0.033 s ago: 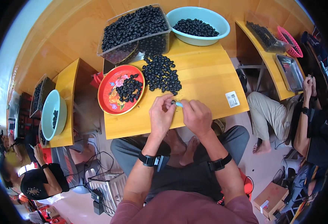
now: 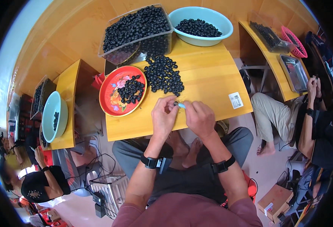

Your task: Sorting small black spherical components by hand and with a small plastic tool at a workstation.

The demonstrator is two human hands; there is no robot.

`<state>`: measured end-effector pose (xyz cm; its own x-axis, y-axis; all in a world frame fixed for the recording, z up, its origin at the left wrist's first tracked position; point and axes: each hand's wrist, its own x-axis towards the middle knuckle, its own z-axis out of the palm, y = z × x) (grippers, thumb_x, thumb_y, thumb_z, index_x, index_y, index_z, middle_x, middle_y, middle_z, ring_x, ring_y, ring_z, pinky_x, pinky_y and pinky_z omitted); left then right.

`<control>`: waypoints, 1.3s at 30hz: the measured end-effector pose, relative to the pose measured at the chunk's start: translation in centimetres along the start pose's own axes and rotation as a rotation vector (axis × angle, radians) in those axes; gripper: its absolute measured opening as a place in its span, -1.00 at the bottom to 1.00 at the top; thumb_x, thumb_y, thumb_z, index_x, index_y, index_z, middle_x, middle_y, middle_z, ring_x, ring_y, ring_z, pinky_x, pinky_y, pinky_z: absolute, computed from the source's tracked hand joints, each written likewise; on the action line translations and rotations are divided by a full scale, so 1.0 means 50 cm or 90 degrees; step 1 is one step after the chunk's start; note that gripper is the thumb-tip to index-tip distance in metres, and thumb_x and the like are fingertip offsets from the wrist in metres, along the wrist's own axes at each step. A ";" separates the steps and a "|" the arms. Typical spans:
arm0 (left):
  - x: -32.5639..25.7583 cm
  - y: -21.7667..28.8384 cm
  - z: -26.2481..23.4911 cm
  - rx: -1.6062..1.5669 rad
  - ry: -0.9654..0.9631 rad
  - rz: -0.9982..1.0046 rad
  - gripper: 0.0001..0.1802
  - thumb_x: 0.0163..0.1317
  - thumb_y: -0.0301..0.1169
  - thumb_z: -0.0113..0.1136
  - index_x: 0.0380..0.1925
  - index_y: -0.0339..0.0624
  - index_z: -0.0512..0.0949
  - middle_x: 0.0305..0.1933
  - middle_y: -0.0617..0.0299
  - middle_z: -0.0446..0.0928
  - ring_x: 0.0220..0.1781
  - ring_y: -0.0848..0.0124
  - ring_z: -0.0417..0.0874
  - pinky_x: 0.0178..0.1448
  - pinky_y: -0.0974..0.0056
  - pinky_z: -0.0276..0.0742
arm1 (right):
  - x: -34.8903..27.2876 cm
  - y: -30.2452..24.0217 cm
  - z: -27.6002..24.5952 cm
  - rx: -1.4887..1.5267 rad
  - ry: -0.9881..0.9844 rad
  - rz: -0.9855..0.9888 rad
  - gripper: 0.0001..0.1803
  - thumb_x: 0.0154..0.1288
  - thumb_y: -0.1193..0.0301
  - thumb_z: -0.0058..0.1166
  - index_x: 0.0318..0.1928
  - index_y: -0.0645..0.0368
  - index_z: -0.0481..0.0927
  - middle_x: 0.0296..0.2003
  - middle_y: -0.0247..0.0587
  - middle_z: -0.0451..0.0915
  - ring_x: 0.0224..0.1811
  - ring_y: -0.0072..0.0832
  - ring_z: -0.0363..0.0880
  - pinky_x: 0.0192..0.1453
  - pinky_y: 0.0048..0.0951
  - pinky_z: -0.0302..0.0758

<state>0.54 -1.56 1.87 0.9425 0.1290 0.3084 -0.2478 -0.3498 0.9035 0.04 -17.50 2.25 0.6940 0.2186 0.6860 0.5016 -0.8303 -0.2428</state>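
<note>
Two hands, left hand (image 2: 163, 115) and right hand (image 2: 200, 118), pinched together on a small pale tool (image 2: 181, 105) above the table (image 2: 212, 81); best kept steady, close to the berry pile (image 2: 164, 74).

Small sorting workshop: several people sitting at low wooden desks (image 2: 212, 75), working beside basins (image 2: 200, 26) and trays (image 2: 123, 90) holding dark seeds (image 2: 162, 75).

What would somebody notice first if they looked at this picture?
Probably the heaps of small round black fruits: a loose pile in the middle of the yellow wooden table, more in the clear plastic box and the pale blue round bowl at its far edge. Next, the bright red flowered round tray on the left. Near the front edge, the left hand and right hand meet around a small light blue thing.
</note>
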 end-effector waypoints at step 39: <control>0.101 0.018 -0.141 0.359 -0.051 0.232 -0.79 0.25 -0.56 0.36 -0.10 -0.26 0.71 -0.15 -0.02 0.66 -0.04 0.01 0.71 0.07 0.07 0.63 | -0.004 -0.002 0.000 -0.021 0.026 0.080 -0.84 0.28 0.49 0.19 -0.13 0.14 0.68 -0.44 -0.24 0.47 -0.36 -0.26 0.60 -0.26 -0.22 0.56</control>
<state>3.50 5.30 6.33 0.8403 -0.1509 0.5206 -0.4180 -0.7918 0.4453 -0.16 -17.46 2.15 0.7286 0.0906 0.6790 0.3933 -0.8669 -0.3064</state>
